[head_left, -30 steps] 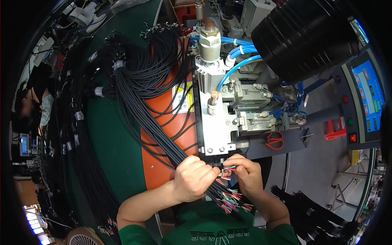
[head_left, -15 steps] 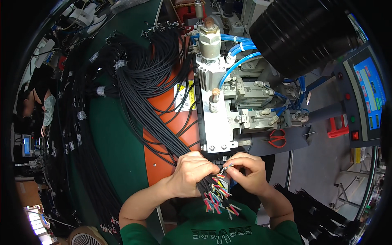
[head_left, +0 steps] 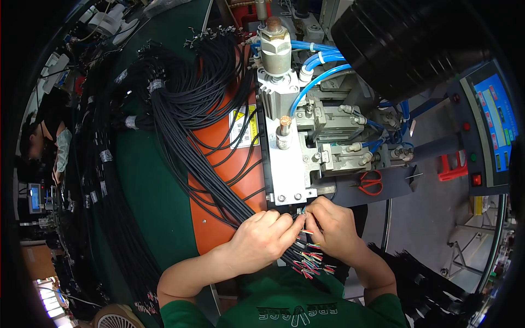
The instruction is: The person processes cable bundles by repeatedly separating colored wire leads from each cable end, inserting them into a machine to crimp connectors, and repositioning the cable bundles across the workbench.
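Observation:
My left hand [head_left: 267,236] lies across a bundle of black cables [head_left: 219,183], its thumb and forefinger pinched at one cable end. Close against it, my right hand [head_left: 334,225] pinches the small wires of that same end, just below the front edge of the machine's silver press block [head_left: 290,169]. My fingertips partly hide the wires. Below my hands the other cable ends fan out, with stripped red, white, yellow and blue wires [head_left: 313,263].
Blue air hoses [head_left: 322,57] run to the machine. Red-handled scissors [head_left: 371,183] lie right of it, near a control panel with a screen [head_left: 496,123]. More black cables [head_left: 188,82] cover the orange plate [head_left: 216,227]. A person [head_left: 52,131] is at far left.
Both hands have moved slightly up toward the machine, and the pinched wire end now sits by the press block's front edge. The loose coloured wire ends have shifted right and up.

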A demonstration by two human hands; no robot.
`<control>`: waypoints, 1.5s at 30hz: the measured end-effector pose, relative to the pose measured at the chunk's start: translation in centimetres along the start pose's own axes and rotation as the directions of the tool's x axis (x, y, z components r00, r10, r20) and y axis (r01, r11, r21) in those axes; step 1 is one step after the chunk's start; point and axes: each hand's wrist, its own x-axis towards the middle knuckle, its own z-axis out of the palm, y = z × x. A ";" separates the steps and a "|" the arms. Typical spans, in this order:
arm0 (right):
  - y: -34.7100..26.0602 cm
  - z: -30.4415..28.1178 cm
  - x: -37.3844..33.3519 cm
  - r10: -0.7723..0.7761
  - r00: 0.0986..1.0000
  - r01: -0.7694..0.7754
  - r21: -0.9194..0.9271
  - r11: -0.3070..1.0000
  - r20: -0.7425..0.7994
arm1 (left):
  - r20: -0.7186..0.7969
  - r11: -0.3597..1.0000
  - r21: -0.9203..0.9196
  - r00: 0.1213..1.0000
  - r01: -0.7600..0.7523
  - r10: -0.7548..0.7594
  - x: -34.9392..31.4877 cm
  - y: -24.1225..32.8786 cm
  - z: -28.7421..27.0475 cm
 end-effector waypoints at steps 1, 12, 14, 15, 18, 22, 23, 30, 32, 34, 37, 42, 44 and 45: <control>0.1 0.1 0.0 0.001 1.000 -0.001 0.018 1.000 -0.010 | 0.025 1.000 0.020 1.000 0.006 -0.007 0.2 0.1 -0.1; -0.5 -0.1 0.0 -0.017 1.000 0.016 -0.069 0.998 -0.015 | 0.070 0.998 0.062 0.997 0.031 -0.035 0.5 0.4 -0.4; -0.5 -0.2 0.1 -0.027 0.999 0.025 -0.084 0.996 -0.018 | 0.089 0.996 0.082 0.996 0.020 -0.028 0.5 0.4 -0.3; -0.6 -0.2 0.1 -0.016 1.000 0.015 -0.082 0.996 -0.008 | 0.090 0.996 0.082 0.996 0.020 -0.027 0.7 0.4 -0.3; -0.7 -0.6 0.4 -0.007 1.000 0.010 -0.094 0.996 0.026 | 0.128 0.997 0.074 0.992 0.010 -0.020 1.1 0.1 -0.5; 0.0 -0.2 0.2 -0.029 0.999 0.031 -0.069 0.997 0.021 | 0.201 0.998 0.067 0.980 -0.017 0.003 1.5 -0.1 -0.6; 0.4 0.0 0.1 -0.035 0.999 0.035 -0.032 0.999 -0.007 | 0.230 0.997 0.074 0.973 -0.012 -0.005 1.6 -0.1 -0.6; 0.2 0.5 -0.4 -0.011 0.994 0.016 0.044 0.999 -0.109 | 0.161 0.995 0.099 0.987 -0.018 0.001 1.0 0.1 -0.2; 0.1 0.4 -0.2 -0.041 0.993 0.043 0.018 0.999 -0.110 | 0.149 0.991 0.125 0.989 -0.042 0.023 1.0 0.1 -0.2; 0.1 0.4 -0.2 -0.047 0.992 0.048 0.010 0.999 -0.113 | 0.145 0.990 0.133 0.989 -0.047 0.027 1.0 0.1 -0.1; 0.2 0.1 -0.1 -0.046 0.996 0.044 -0.020 0.999 -0.081 | 0.140 0.992 0.123 0.990 -0.034 0.016 1.1 0.0 -0.2; 0.5 0.2 0.1 -0.012 0.999 0.012 0.015 1.000 -0.036 | 0.175 0.998 0.064 0.984 -0.008 -0.003 1.3 -0.2 -0.3; 0.2 0.4 -0.1 -0.008 0.988 0.013 0.029 1.000 -0.154 | 0.143 0.998 0.061 0.990 -0.001 -0.007 1.2 -0.1 -0.1; 0.3 0.5 -0.1 -0.008 0.988 0.012 0.029 1.000 -0.155 | 0.143 0.998 0.061 0.990 -0.002 -0.007 1.2 0.0 -0.1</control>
